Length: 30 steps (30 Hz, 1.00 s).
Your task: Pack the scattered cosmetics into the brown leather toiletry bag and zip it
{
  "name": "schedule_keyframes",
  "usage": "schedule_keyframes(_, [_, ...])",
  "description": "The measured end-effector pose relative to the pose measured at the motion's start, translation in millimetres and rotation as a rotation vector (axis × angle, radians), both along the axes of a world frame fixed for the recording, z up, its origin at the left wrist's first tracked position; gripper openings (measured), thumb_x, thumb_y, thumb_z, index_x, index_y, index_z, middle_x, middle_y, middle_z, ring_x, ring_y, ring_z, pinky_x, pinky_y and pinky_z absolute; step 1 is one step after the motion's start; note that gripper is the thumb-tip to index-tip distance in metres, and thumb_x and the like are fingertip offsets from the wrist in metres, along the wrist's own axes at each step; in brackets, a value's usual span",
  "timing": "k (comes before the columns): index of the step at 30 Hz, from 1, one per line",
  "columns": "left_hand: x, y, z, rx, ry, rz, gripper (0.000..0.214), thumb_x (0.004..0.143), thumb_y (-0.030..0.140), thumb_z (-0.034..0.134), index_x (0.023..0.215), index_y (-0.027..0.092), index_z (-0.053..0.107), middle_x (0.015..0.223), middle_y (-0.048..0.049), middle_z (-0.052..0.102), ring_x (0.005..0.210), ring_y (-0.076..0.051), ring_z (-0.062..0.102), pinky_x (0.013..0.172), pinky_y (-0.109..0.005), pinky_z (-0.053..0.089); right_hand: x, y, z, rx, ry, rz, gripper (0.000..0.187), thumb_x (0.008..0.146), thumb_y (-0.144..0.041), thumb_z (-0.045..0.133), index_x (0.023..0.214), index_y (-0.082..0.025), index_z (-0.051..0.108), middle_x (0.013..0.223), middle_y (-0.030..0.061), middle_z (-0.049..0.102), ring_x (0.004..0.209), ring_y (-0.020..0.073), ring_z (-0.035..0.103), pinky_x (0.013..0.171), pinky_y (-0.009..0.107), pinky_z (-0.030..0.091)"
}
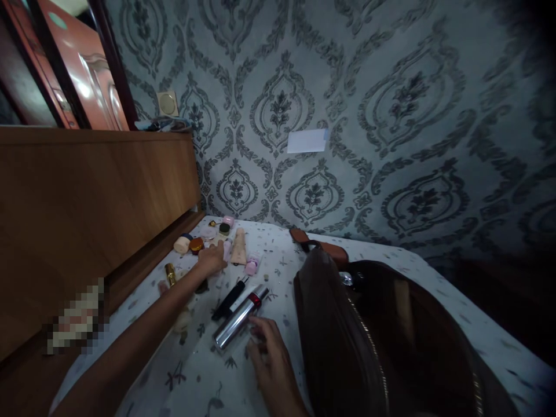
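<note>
My left hand [211,259] reaches far forward over a cluster of small cosmetics, its fingers curled down beside a beige tube [238,247] and a pink tube [252,264]; what it grips, if anything, is hidden. Close in, my right hand [269,353] rests on the patterned sheet, its fingertips touching the near end of a silver cylinder with a red band [240,317]. A black pen-like stick [229,300] lies just left of that cylinder. Round jars [190,243] sit beyond the left hand.
A large brown leather bag [382,341] lies open on the right, its strap toward the wall. A wooden headboard [87,214] runs along the left. Patterned wallpaper with a white card [307,141] stands behind. A gold-capped bottle [169,273] lies by the headboard.
</note>
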State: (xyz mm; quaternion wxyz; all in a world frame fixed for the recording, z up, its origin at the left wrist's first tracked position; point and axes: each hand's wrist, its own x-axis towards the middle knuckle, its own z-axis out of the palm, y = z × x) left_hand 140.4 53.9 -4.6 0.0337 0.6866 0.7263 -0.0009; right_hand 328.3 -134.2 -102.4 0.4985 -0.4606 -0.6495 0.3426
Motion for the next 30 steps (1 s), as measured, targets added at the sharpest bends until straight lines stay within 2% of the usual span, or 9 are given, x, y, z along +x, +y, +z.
schedule_keyframes(3, [4,-8,-0.5,0.085,0.046,-0.119,0.046,0.095,0.035,0.060,0.137,0.020,0.051,0.136,-0.0117,0.055,0.120,-0.029,0.056,0.098,-0.051,0.050,-1,0,0.4,0.023,0.011,-0.011,0.033,0.088,-0.018,0.050,0.117,-0.026,0.064,0.108,0.0057,0.066,0.094,0.0196,0.067,0.071,0.026,0.057])
schedule_keyframes(6, [18,-10,-6.4,0.122,0.054,-0.302,0.054,0.092,0.024,0.058,0.144,0.028,0.045,0.138,-0.0103,0.053,0.129,-0.029,0.048,0.104,-0.050,0.043,-1,-1,2.7,0.036,0.019,-0.009,0.036,0.087,-0.015,0.050,0.118,-0.027,0.064,0.108,0.0052,0.066,0.094,0.0192,0.067,0.072,0.026,0.057])
schedule_keyframes(8, [27,-8,-12.4,0.125,0.057,-0.397,0.055,0.087,0.021,0.060,0.140,0.032,0.049,0.138,-0.0092,0.053,0.132,-0.029,0.044,0.107,-0.048,0.038,-1,-2,4.6,0.040,0.003,-0.001,0.037,0.086,-0.012,0.050,0.118,-0.026,0.064,0.108,0.0048,0.066,0.095,0.0189,0.067,0.073,0.026,0.056])
schedule_keyframes(10, [33,-6,-17.5,0.134,0.061,-0.440,0.044,0.087,0.023,0.059,0.130,0.031,0.058,0.137,-0.0099,0.054,0.133,-0.031,0.041,0.108,-0.051,0.035,-1,-2,5.7,0.059,-0.014,0.004,0.038,0.086,-0.010,0.050,0.118,-0.026,0.064,0.108,0.0048,0.065,0.095,0.0184,0.067,0.074,0.026,0.056])
schedule_keyframes(13, [32,-3,-19.3,0.155,0.065,-0.431,0.029,0.091,0.027,0.053,0.117,0.026,0.065,0.133,-0.0139,0.056,0.130,-0.035,0.043,0.104,-0.055,0.037,-1,-2,6.1,0.097,-0.023,0.008,0.037,0.086,-0.008,0.050,0.116,-0.024,0.064,0.108,0.0052,0.065,0.097,0.0183,0.066,0.079,0.027,0.055])
schedule_keyframes(16, [28,-3,-14.4,0.161,0.061,-0.426,0.026,0.091,0.025,0.052,0.112,0.023,0.067,0.132,-0.0151,0.057,0.128,-0.035,0.045,0.102,-0.053,0.039,0,-3,6.8,0.096,-0.019,0.012,0.036,0.086,-0.007,0.049,0.115,-0.024,0.064,0.109,0.0056,0.065,0.099,0.0183,0.066,0.083,0.028,0.055])
schedule_keyframes(22, [44,-10,-12.2,0.122,0.002,-0.453,0.031,0.099,0.037,0.047,0.124,0.023,0.059,0.124,-0.0098,0.064,0.119,-0.026,0.056,0.098,-0.039,0.046,0,-5,11.0,0.035,-0.056,0.025,0.037,0.086,-0.007,0.049,0.116,-0.023,0.063,0.110,0.0064,0.063,0.098,0.0192,0.063,0.079,0.029,0.054])
schedule_keyframes(26, [61,-14,-20.8,0.058,-0.017,-0.383,0.042,0.096,0.045,0.057,0.127,0.018,0.057,0.114,-0.0090,0.066,0.101,-0.023,0.065,0.088,-0.043,0.054,0,-5,12.0,0.017,-0.066,0.031,0.035,0.087,-0.009,0.049,0.116,-0.021,0.063,0.111,0.0074,0.062,0.100,0.0198,0.062,0.081,0.030,0.053])
schedule_keyframes(30, [61,-14,-18.5,0.053,-0.027,-0.316,0.039,0.096,0.040,0.059,0.127,0.016,0.058,0.122,-0.0095,0.063,0.104,-0.023,0.064,0.090,-0.046,0.055,0,-5,13.0,0.003,-0.068,0.042,0.034,0.088,-0.012,0.048,0.118,-0.020,0.062,0.113,0.0087,0.061,0.101,0.0199,0.062,0.081,0.030,0.054])
